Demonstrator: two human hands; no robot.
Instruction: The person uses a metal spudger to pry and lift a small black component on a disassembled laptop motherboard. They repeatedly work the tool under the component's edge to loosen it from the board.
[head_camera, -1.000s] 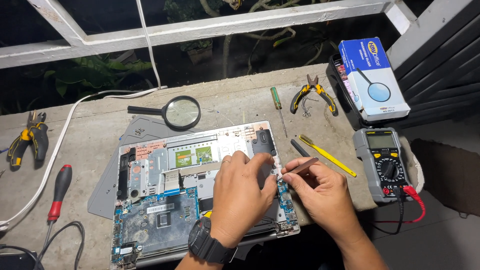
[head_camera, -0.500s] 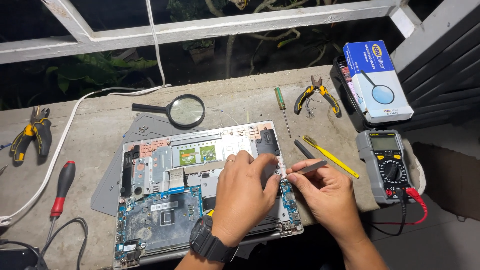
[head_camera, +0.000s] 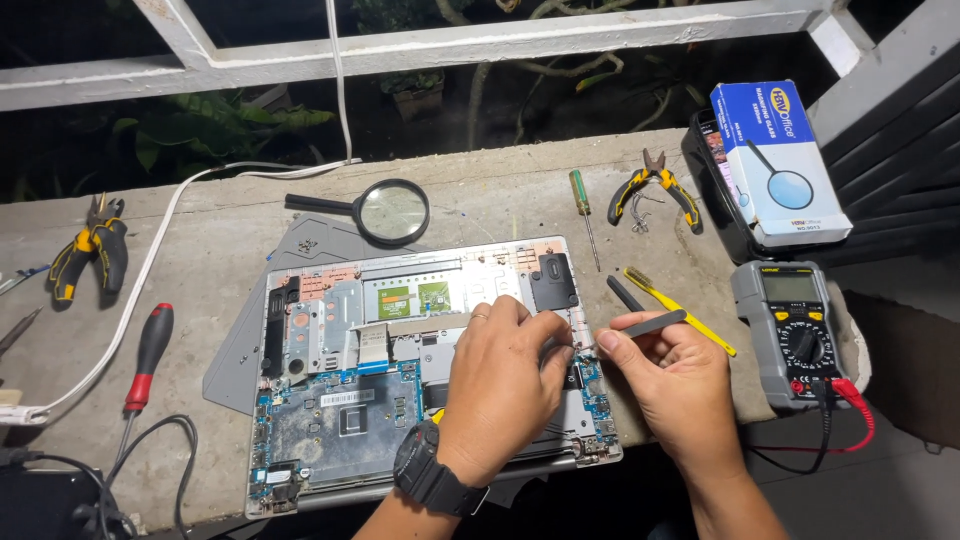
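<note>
**Opened laptop under two hands, centre of the frame**

At the centre of the frame, on the grey concrete worktop, lies an opened laptop, its bottom cover off and its blue circuit board and silver shielding bare. The left hand, with a black watch at the wrist, rests over the right part of the board, its fingers curled narrow down onto a small part I cannot make out. The right hand sits just beside it at the laptop's right edge, its fingers closed on dark tweezers whose tips point left toward the left hand.

To my eye the board would be stiff but fragile, with thin ribbon cables and tiny parts, so best taken by the metal frame edges, never by the board face. The tweezers look light, springy and slim, and are gripped near the middle.

At the upper right of the frame a blue and white carton stands tilted on a black case; its face carries a picture of a magnifying glass, a yellow oval badge and a small red strip low down. Below it, at the right edge, is a grey multimeter with a dial, yellow buttons and a red lead. A magnifying glass lies at upper centre, just above the laptop.
</note>
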